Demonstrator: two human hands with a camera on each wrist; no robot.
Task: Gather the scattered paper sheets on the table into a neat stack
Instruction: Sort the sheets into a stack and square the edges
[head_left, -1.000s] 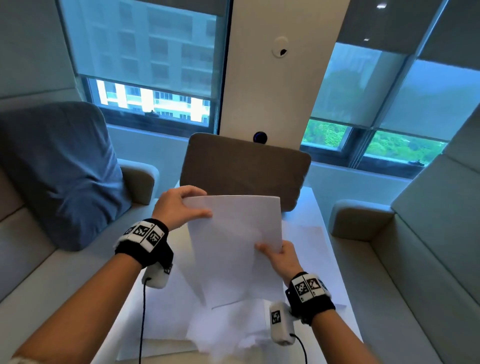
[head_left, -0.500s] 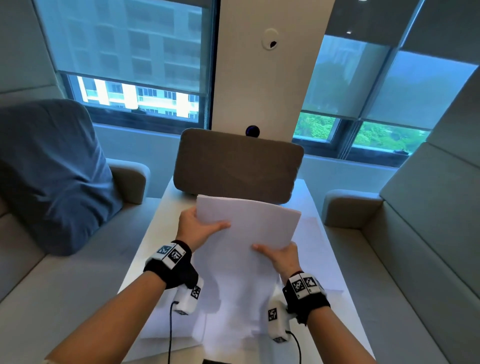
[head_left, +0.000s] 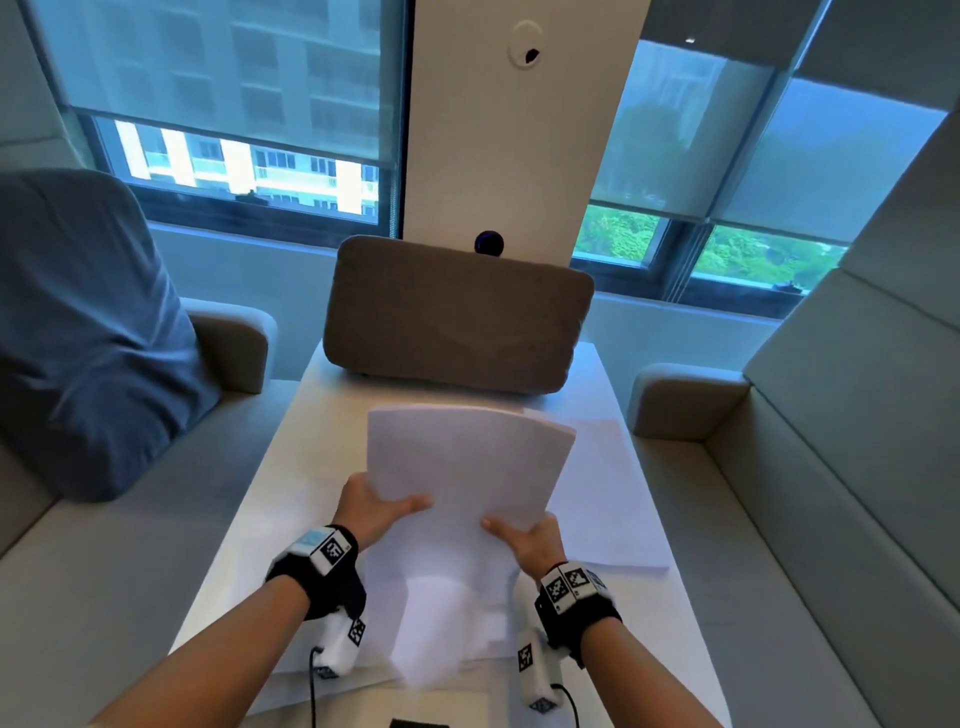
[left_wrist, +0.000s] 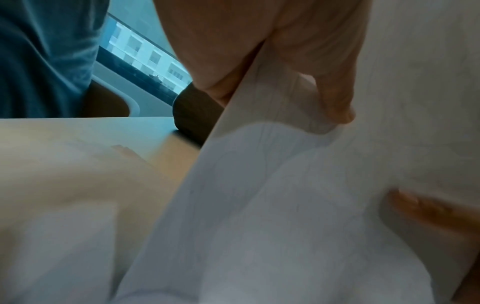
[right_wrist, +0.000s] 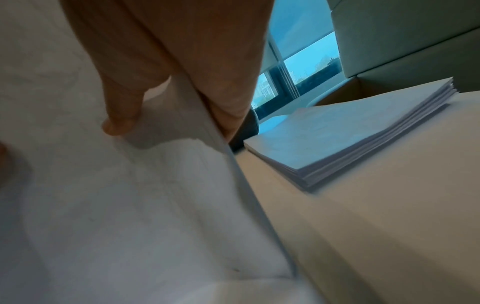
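A bundle of white paper sheets (head_left: 462, 467) stands tilted above the white table (head_left: 311, 441), curving away from me at its top. My left hand (head_left: 379, 506) pinches its left edge with the thumb on the front. My right hand (head_left: 524, 535) pinches its right edge the same way. In the left wrist view the thumb (left_wrist: 324, 82) lies on the bundle of sheets (left_wrist: 285, 205), and in the right wrist view the thumb (right_wrist: 122, 107) presses the sheets (right_wrist: 130, 205). A flat stack of paper (head_left: 608, 493) lies on the table to the right, also seen as the stack (right_wrist: 350, 133). More loose sheets (head_left: 291, 670) lie under the bundle.
A brown cushion (head_left: 457, 317) stands at the table's far end. Grey sofas flank the table, with a blue pillow (head_left: 88, 332) on the left one. A small dark object (head_left: 418, 723) sits at the near table edge.
Both hands have lowered the bundle toward the table and slid down to grip its lower sides. The bundle's top now bends away from me.
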